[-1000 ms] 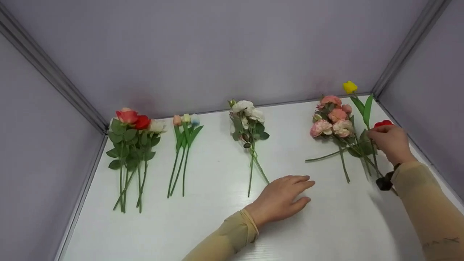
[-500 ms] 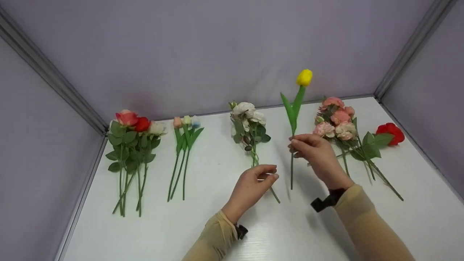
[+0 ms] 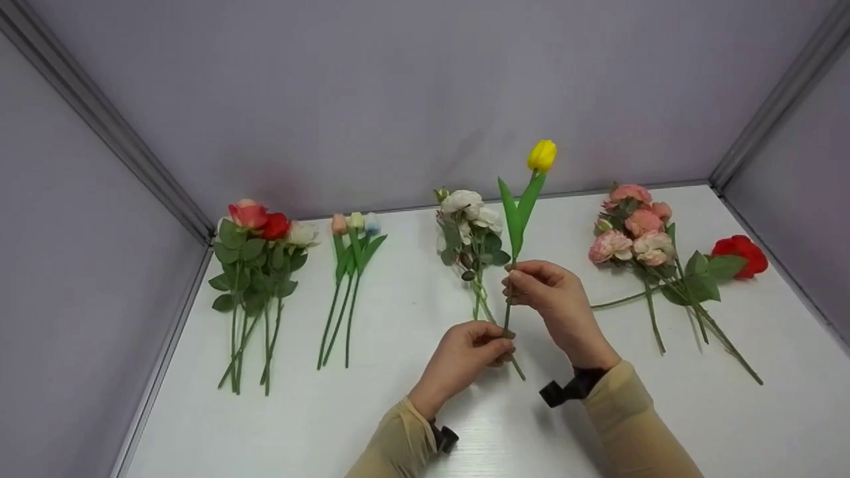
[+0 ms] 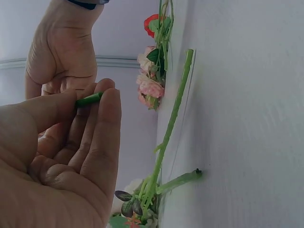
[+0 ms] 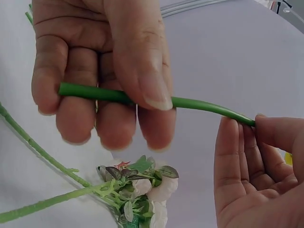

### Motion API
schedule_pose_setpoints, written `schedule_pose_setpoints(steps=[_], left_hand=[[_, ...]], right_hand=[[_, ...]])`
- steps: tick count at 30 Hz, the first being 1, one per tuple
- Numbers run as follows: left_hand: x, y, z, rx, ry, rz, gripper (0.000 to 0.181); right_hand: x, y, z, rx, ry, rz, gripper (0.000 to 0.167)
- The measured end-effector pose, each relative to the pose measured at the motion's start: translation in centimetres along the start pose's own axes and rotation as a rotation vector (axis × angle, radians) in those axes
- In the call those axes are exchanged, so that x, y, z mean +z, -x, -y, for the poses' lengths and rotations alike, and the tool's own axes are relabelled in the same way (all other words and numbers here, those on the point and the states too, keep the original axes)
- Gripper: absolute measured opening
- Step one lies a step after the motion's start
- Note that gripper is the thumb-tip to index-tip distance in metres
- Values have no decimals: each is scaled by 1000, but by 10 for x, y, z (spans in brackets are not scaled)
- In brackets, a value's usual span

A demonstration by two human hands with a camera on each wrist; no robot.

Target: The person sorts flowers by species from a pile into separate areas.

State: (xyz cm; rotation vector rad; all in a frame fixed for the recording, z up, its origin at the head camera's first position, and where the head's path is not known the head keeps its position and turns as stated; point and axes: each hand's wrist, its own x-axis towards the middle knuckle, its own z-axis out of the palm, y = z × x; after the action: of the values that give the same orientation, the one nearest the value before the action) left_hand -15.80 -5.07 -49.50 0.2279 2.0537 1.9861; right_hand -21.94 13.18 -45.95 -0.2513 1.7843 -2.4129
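A yellow tulip [image 3: 542, 157] with two long green leaves stands nearly upright above the table, held by both hands. My right hand [image 3: 554, 302] pinches its stem just below the leaves. Lower down, my left hand [image 3: 458, 358] pinches the same stem near its bottom end between thumb and fingers. The cut end of the green stem [image 5: 78, 90] pokes out past the left fingers in the right wrist view. Behind the hands lie white flowers [image 3: 465, 206] with crossed stems, one running under the left hand.
On the white table [image 3: 265, 438], roses [image 3: 249, 216] lie at the left, beside three pale tulips [image 3: 356, 222]. Pink flowers [image 3: 643, 222] and a red flower [image 3: 747, 257] lie at the right, stems crossing. Grey walls [image 3: 398, 99] enclose the back and sides.
My right hand has lifted the yellow tulip from the right group and carried it left to the middle. My left hand has drawn back and taken hold of the lower stem.
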Motion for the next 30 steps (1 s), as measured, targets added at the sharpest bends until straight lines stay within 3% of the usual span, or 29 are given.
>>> schedule_pose_setpoints(steps=[3, 8, 16, 24, 30], left_hand=[[1, 2, 1, -2, -3, 10, 14], [2, 1, 2, 5, -88, 28, 15], [2, 4, 1, -30, -174, 86, 15], [1, 2, -2, -15, -46, 79, 19], [-2, 3, 0, 10, -89, 12, 14]], right_hand=[[1, 1, 0, -11, 35, 5, 27], [2, 3, 2, -9, 86, -29, 34], [6, 7, 5, -12, 164, -61, 35], [6, 6, 7, -18, 202, -73, 34], [5, 6, 5, -7, 179, -54, 36]])
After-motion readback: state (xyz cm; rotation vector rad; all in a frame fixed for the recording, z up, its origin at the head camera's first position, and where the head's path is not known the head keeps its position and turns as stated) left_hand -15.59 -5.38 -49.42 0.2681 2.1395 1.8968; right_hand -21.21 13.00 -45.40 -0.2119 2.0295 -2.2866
